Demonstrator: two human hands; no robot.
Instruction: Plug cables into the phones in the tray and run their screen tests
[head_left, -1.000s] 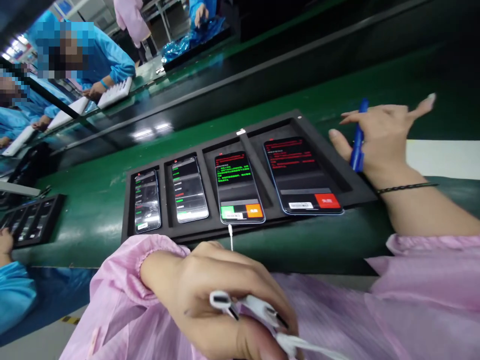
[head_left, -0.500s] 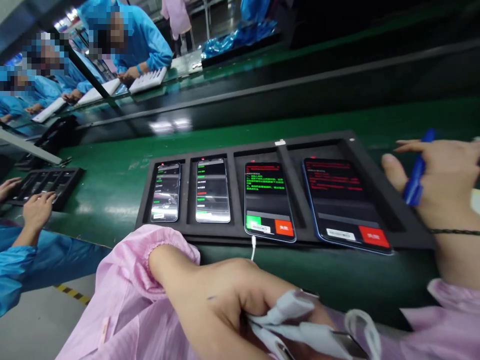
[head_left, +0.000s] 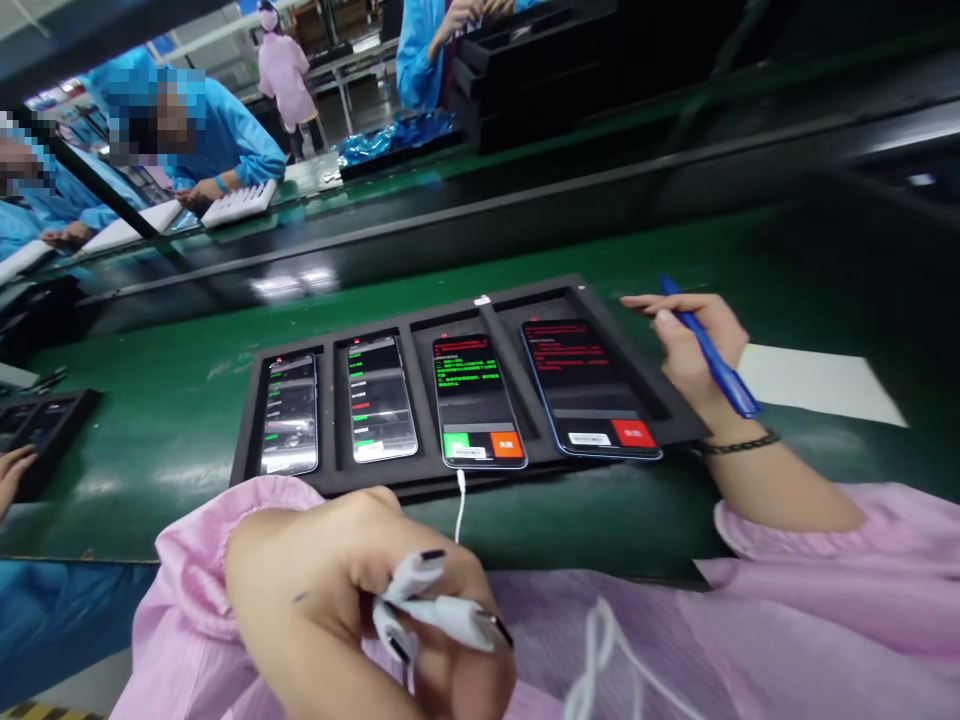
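A black foam tray lies on the green belt with several phones in its slots. The third phone shows green text and has a white cable plugged into its bottom. The rightmost phone shows red text. My left hand is closed on a bundle of white cable plugs near my body, in front of the tray. My right hand grips a blue pen at the tray's right end, beside the rightmost phone.
A white sheet lies on the belt to the right of the tray. Another black tray sits at the far left by a neighbour's hand. People in blue coats work across the line with white keyboards.
My right hand has drawn in from a spread pose and now pinches the pen next to the rightmost phone. My left hand has turned, showing the plugs' ends. The view shifted.
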